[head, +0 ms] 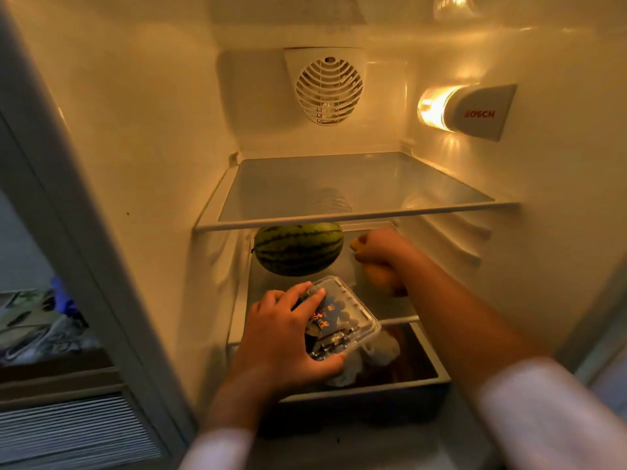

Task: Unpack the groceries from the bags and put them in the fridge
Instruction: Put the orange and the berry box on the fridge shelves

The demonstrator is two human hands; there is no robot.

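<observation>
Two hands in my fridge (pixel 135 147): left hand (pixel 288 337) grips berry box (pixel 342 320); right hand (pixel 380 252) clutches yellow fruit (pixel 383 278) beside watermelon (pixel 298 249).

1 watermelon (pixel 299 249), 1 clear berry box (pixel 342 317), 2 glass shelves (pixel 353 184), 1 drawer (pixel 420 368)

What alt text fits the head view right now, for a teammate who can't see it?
Inside a lit fridge, the left hand holds a clear berry clamshell over the lower drawer, while the right hand grips yellowish produce beside a watermelon. The glass shelf above holds nothing.
</observation>
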